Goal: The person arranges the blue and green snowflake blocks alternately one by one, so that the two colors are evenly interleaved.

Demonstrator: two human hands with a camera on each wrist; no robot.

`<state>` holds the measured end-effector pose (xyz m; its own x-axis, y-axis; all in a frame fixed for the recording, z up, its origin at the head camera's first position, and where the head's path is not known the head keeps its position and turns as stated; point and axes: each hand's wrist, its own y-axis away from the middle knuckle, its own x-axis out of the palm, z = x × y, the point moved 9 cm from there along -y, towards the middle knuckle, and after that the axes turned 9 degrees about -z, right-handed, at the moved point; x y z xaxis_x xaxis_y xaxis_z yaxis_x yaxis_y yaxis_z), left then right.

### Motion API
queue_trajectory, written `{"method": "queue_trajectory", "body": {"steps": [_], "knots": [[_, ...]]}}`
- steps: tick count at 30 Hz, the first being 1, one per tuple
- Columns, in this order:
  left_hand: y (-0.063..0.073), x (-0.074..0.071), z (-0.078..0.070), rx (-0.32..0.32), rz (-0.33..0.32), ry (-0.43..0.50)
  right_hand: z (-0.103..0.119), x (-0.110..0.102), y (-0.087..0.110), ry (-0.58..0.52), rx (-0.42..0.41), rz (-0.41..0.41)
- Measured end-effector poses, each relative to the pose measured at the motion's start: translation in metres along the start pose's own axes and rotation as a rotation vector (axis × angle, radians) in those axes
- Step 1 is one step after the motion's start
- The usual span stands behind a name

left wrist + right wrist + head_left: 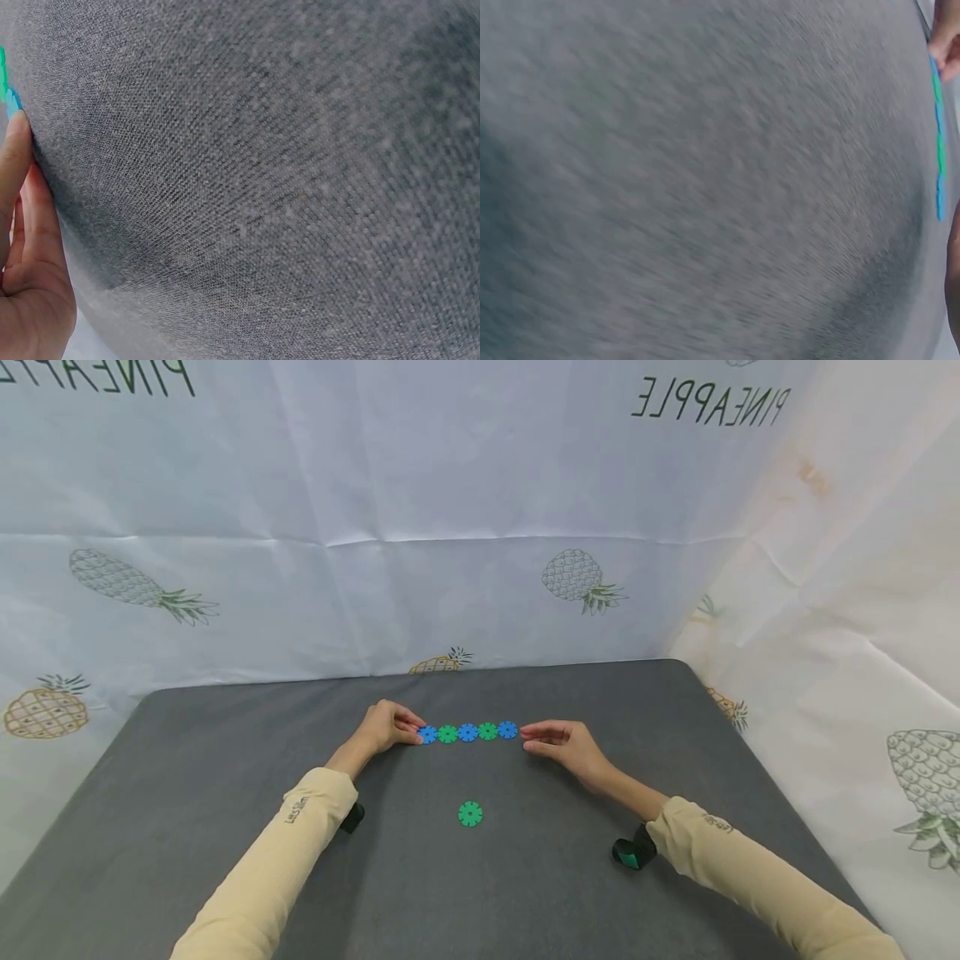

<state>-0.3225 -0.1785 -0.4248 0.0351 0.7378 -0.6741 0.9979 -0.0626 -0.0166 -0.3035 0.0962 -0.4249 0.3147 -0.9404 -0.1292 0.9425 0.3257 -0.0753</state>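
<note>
Toward the back of the table, a row of notched plastic discs in alternating blue and green runs from left to right. My left hand [387,727] pinches the blue disc [427,735] at the row's left end between thumb and fingers. In the left wrist view the thumb lies against that disc's edge. Just past the blue disc [507,729] at the right end is my right hand [570,749], its thumb and fingers apart with nothing between them. The right wrist view shows the row [940,142] edge-on. A loose green disc [470,814] lies nearer the front.
Dark grey cloth covers the table [450,893]. Behind and to the right hang white curtains [450,593] printed with pineapples. A dark strap with a green patch [628,857] is on the right wrist, and another dark strap [352,817] shows below the left sleeve.
</note>
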Motion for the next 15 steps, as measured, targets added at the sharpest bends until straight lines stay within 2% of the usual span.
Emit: {"method": "queue_trajectory", "body": {"steps": [15], "knots": [[0.001, 0.000, -0.002, 0.007, 0.001, -0.006, -0.011, 0.031, 0.034, -0.092, 0.032, 0.086]]}}
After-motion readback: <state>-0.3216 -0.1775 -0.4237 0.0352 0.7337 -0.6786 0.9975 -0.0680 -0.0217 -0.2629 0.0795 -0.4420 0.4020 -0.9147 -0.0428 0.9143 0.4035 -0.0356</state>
